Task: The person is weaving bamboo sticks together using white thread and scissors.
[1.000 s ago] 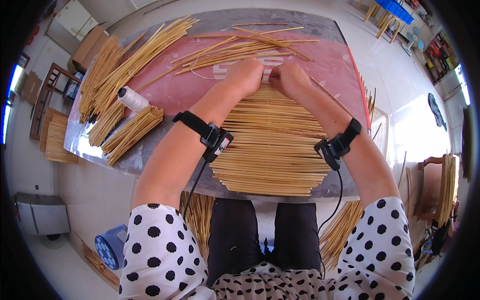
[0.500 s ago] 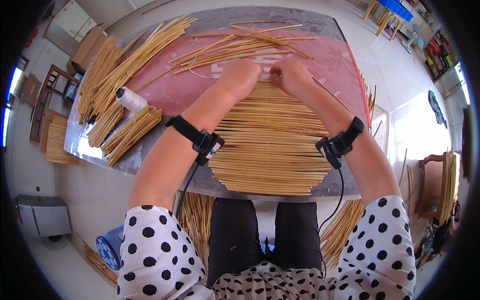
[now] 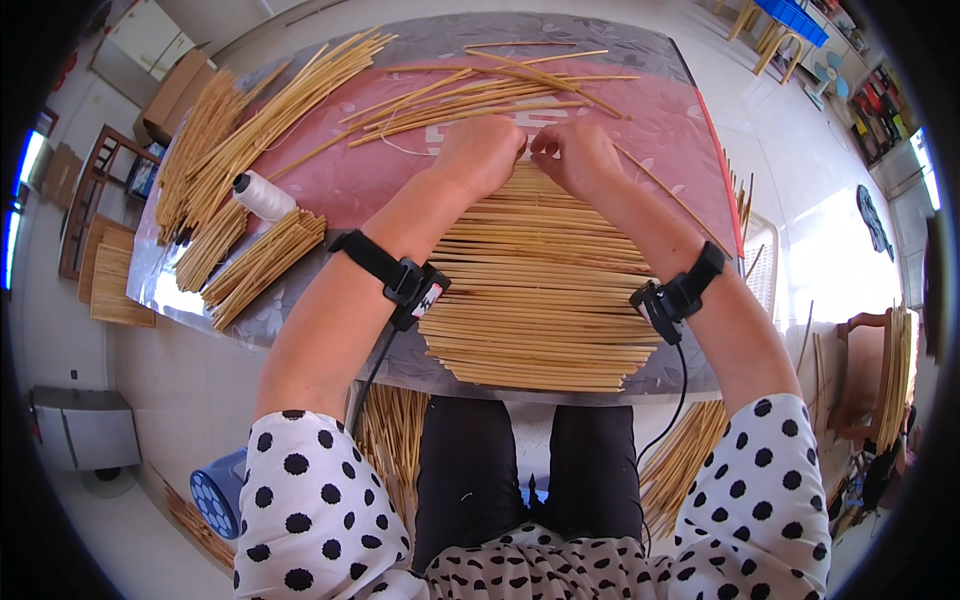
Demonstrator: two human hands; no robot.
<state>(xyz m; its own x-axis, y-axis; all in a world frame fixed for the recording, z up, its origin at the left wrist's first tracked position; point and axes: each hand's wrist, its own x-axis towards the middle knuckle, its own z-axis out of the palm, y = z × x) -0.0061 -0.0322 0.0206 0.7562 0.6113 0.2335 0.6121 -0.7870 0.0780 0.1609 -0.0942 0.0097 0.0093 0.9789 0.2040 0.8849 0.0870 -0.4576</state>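
While the mat of thin sticks point(image 3: 535, 290) lies on the table point(image 3: 345, 195) between the two forearms, both hands of the person are at its far edge. The left hand point(image 3: 485, 152) is curled, and the right hand point(image 3: 580, 155) bends its fingers just beside it; one cannot tell if they pinch something. At the left, a white spool point(image 3: 264, 197) lies next to a short bundle point(image 3: 265, 268). Beyond the hands lie loose sticks point(image 3: 450, 103).

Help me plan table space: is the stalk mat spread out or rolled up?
Spread out: the stalk mat lies flat on the table, its stalks side by side.
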